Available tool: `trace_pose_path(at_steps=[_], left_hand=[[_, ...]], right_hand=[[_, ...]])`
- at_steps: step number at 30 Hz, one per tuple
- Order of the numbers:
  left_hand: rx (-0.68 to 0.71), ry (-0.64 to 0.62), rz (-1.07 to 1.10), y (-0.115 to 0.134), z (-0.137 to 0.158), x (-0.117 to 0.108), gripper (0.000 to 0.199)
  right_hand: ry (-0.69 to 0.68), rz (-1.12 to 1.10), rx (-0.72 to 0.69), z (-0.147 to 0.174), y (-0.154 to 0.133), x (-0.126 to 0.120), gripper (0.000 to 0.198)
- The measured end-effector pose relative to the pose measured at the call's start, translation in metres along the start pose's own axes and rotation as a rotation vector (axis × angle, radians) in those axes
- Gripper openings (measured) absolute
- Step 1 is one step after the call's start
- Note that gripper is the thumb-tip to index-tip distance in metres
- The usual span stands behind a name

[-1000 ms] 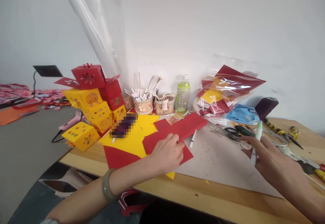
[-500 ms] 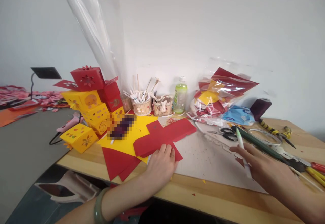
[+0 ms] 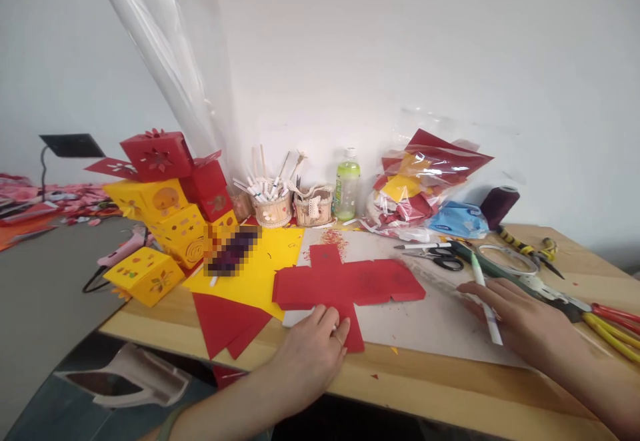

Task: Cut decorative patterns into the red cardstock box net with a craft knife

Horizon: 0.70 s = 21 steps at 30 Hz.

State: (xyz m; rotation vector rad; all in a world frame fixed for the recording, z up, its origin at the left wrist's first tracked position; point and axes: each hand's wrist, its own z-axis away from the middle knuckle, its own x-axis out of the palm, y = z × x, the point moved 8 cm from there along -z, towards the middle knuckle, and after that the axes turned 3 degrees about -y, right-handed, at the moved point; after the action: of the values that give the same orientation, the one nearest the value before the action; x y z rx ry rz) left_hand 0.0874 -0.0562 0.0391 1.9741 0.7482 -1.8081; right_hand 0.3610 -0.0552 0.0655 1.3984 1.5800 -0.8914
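Observation:
A red cross-shaped paper cutout with folded flaps lies flat on a pale board, its left arm over yellow paper. My left hand has curled fingers at the cutout's lower flap, gripping its edge; the fingertips are partly hidden. To the right, my right hand holds a white marker with a green tip pointing up and away. This hand is beside the board's right side, apart from the cutout.
Scissors, a white pen and pliers lie near my right hand. Decorated yellow boxes stand left. Behind are a pen basket, a bottle and a plastic bag of paper scraps.
The red cutout has turned clockwise and slid toward me and to the right, with my left hand on it. The marker stays in my right hand. The view has shifted slightly right.

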Motion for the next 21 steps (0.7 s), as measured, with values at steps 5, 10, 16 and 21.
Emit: trace_pose_path(at_steps=[5, 10, 16, 21], left_hand=[[0.029, -0.048, 0.091, -0.004, -0.002, -0.004, 0.031], [0.010, -0.028, 0.126, -0.005, -0.018, -0.003, 0.034], [-0.008, 0.011, 0.173, -0.003, -0.024, -0.001, 0.047], [-0.033, 0.087, 0.247, -0.012, -0.017, -0.003, 0.051]], right_hand=[[-0.039, -0.087, 0.050, -0.036, 0.011, 0.005, 0.028], [-0.083, 0.009, 0.035, -0.076, 0.015, 0.022, 0.032], [-0.090, 0.095, -0.025, -0.079, 0.007, 0.033, 0.029], [-0.072, 0.116, -0.075, -0.074, 0.000, 0.026, 0.031]])
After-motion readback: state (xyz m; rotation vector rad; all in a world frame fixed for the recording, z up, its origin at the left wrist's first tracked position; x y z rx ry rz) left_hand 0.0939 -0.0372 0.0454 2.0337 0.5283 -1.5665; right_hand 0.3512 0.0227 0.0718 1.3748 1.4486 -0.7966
